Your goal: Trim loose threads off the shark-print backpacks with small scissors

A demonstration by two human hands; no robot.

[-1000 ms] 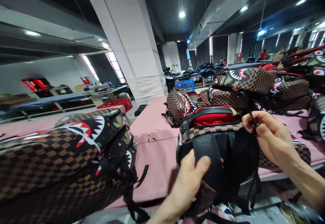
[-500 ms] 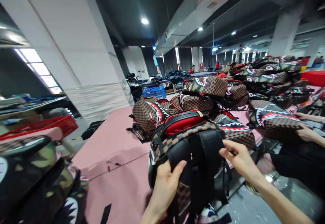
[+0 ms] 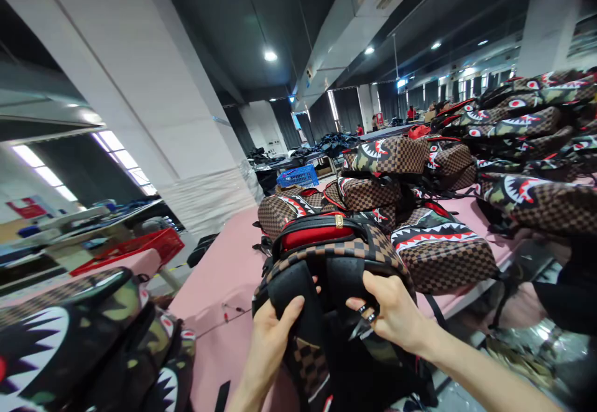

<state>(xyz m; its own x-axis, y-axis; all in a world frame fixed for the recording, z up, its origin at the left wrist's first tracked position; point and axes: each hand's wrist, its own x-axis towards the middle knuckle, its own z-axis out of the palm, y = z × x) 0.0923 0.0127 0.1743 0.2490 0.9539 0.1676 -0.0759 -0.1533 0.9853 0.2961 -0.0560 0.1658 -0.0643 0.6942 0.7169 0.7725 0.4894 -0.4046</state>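
A brown-checked backpack (image 3: 321,252) stands upright in front of me, its black strap side facing me and its red-lined top opening unzipped. My left hand (image 3: 273,334) is closed round the left shoulder strap (image 3: 298,290), thumb on top and fingers behind. My right hand (image 3: 396,312) is wrapped over the right shoulder strap (image 3: 345,274); dark bands show on its fingers. Just below those fingers is a small silvery pointed thing (image 3: 360,329), too blurred to name. The backpack's lower part runs out of view.
More shark-mouth backpacks lie on the pink table (image 3: 224,244), including one to the right (image 3: 448,256) and a pile (image 3: 522,119) behind. Camouflage backpacks (image 3: 93,331) stand at left. A small red-tipped item (image 3: 226,317) lies on the table. A co-worker's dark sleeve (image 3: 566,300) is at right.
My right hand has moved left and in from the backpack's right edge, now gripping over the strap. The backpack has turned to face me more squarely. The view has swung slightly left.
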